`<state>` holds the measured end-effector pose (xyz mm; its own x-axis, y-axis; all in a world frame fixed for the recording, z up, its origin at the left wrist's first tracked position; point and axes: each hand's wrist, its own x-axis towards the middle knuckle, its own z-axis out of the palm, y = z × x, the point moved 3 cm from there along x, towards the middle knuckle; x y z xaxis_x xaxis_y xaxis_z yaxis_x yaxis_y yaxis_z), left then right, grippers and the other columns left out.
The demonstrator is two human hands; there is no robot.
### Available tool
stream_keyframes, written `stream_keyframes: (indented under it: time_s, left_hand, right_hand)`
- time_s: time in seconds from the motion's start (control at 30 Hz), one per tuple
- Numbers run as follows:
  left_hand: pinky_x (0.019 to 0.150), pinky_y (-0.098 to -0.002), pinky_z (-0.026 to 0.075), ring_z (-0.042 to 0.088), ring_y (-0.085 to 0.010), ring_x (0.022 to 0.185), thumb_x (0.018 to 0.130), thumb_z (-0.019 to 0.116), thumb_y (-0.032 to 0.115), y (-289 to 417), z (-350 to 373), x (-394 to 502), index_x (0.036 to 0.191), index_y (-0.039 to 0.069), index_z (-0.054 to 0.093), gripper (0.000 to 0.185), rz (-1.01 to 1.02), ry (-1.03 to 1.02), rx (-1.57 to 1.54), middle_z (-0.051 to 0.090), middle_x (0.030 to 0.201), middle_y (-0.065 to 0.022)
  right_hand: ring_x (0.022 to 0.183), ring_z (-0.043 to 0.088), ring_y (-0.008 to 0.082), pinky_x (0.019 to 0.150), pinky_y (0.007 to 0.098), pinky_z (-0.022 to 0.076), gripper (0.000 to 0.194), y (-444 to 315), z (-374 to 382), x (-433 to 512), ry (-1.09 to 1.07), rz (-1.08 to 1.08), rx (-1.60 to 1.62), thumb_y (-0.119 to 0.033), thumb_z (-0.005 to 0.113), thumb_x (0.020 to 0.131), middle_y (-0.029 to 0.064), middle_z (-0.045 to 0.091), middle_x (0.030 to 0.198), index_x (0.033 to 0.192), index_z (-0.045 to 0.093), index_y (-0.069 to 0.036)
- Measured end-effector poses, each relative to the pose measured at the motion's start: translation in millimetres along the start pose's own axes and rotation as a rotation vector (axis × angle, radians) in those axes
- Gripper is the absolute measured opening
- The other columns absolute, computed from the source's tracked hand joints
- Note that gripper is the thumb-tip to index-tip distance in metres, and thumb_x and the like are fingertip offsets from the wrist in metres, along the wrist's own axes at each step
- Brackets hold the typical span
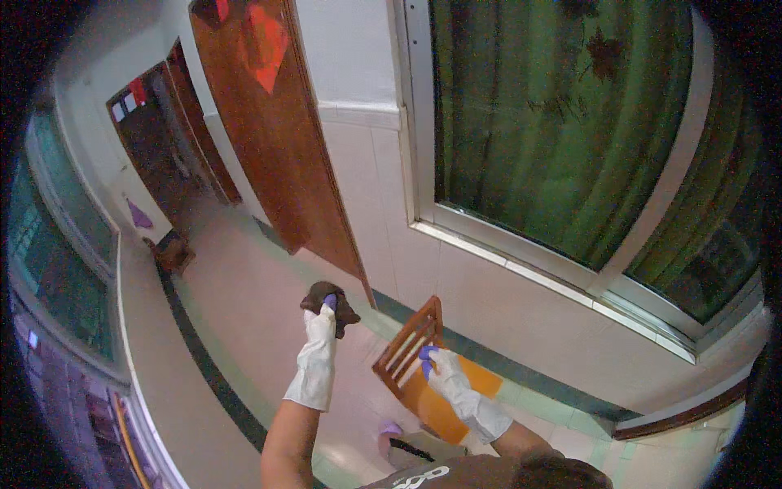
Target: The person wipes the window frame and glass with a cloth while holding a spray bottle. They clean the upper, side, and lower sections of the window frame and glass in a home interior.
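Note:
My left hand (324, 318), in a long white rubber glove with purple fingertips, is closed on a dark brown cloth (328, 298) held out over the tiled floor. My right hand (438, 365) wears a matching glove. It appears over the seat and slatted back of a wooden chair (412, 345); its purple fingers are curled, and whether it touches the chair or holds anything cannot be told. The chair's seat is orange-yellow and stands beside the wall.
A large sliding window (550, 140) with green curtains fills the upper right. A brown wooden door (269, 140) bears a red decoration. The corridor floor (244, 305) runs to a dark doorway, with a brown object (173, 252) near the left wall. Other windows (67, 244) line the left.

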<state>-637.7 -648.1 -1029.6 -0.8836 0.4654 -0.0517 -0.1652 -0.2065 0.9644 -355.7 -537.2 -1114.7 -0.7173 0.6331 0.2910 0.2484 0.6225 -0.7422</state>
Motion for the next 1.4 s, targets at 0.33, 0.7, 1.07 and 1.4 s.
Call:
stream_keyframes:
  time_s: [0.33, 0.7, 1.07, 1.4]
  left_hand:
    - [0.097, -0.0396, 0.044, 0.055, -0.0351, 0.113, 0.085, 0.063, 0.013, 112, 130, 203, 0.130, -0.004, 0.046, 0.051, 0.698, 0.152, 0.632, 0.056, 0.124, -0.0222]
    - [0.107, -0.0380, 0.038, 0.052, -0.0361, 0.121, 0.079, 0.061, 0.005, 161, 230, 376, 0.131, -0.006, 0.046, 0.056, 1.090, 0.044, 0.219, 0.053, 0.132, -0.0234]
    - [0.096, -0.0499, 0.046, 0.058, -0.0237, 0.088, 0.067, 0.061, 0.025, 60, 337, 244, 0.086, 0.017, 0.067, 0.021, 2.150, -0.684, 0.745, 0.053, 0.079, -0.0034]
    - [0.116, -0.0478, 0.027, 0.038, -0.0369, 0.134, 0.088, 0.054, 0.016, 283, 444, 206, 0.132, 0.001, 0.050, 0.047, 1.747, -0.351, 0.741, 0.042, 0.144, -0.0189]
  right_hand:
    - [0.104, 0.056, 0.0368, 0.092, 0.0469, 0.0446, 0.025, -7, 60, 100, 0.302, -0.071, -0.219, -0.014, 0.066, 0.080, 0.0135, 0.063, 0.112, 0.105, 0.064, -0.010]
    - [0.113, 0.053, 0.0357, 0.097, 0.0471, 0.0422, 0.041, 22, 98, 114, 0.011, -0.048, -0.431, -0.021, 0.065, 0.072, 0.0165, 0.059, 0.116, 0.110, 0.060, -0.006]
    - [0.112, 0.056, 0.0335, 0.095, 0.0451, 0.0448, 0.035, -10, 97, 128, 0.014, 0.054, -0.652, -0.019, 0.061, 0.072, 0.0143, 0.061, 0.122, 0.105, 0.063, -0.005]
    - [0.119, 0.049, 0.0300, 0.102, 0.0449, 0.0378, 0.033, 23, 125, 115, -0.224, 0.250, -0.756, -0.036, 0.055, 0.090, 0.0209, 0.056, 0.129, 0.111, 0.064, -0.012]
